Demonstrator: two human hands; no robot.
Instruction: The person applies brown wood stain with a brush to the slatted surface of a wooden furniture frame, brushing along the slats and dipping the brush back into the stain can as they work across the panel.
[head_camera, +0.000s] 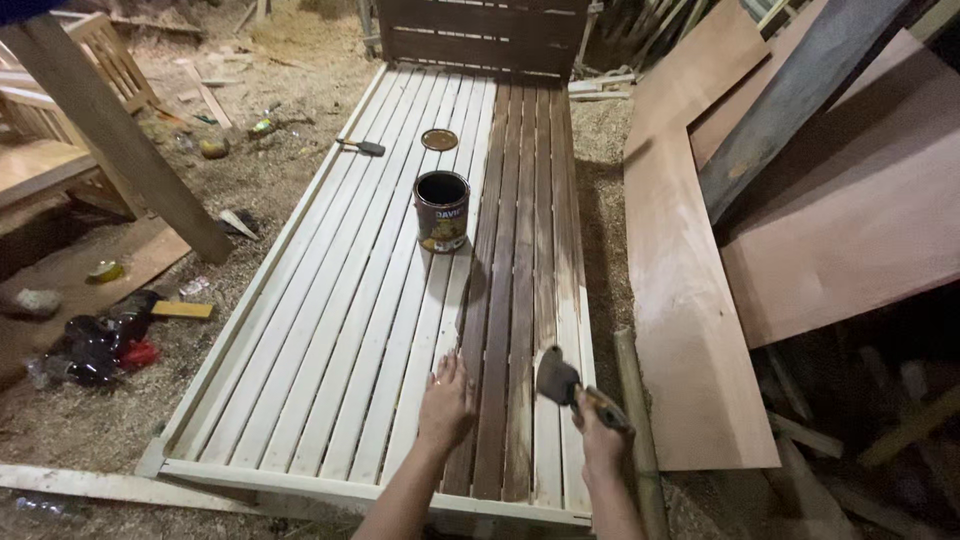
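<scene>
A long slatted wooden bed frame (340, 300) lies on the ground. Most slats are pale bare wood; several slats (515, 220) right of the middle are stained dark brown. My right hand (598, 432) grips a wide paintbrush (556, 378), whose dark bristles sit just above a pale slat near the frame's right edge. My left hand (446, 402) rests flat, fingers spread, on the pale slats beside the dark strip. An open tin of stain (441, 210) stands upright mid-frame, its round lid (439, 139) lying farther back. A second brush (362, 147) lies on the slats at the far left.
Large plywood sheets (690, 300) lean and lie to the right of the frame. Sawdust covers the ground. A slanted wooden post (120, 140) and wooden furniture stand at the left, with scraps and dark rags (95, 345) nearby. A dark slatted headboard (480, 35) closes the far end.
</scene>
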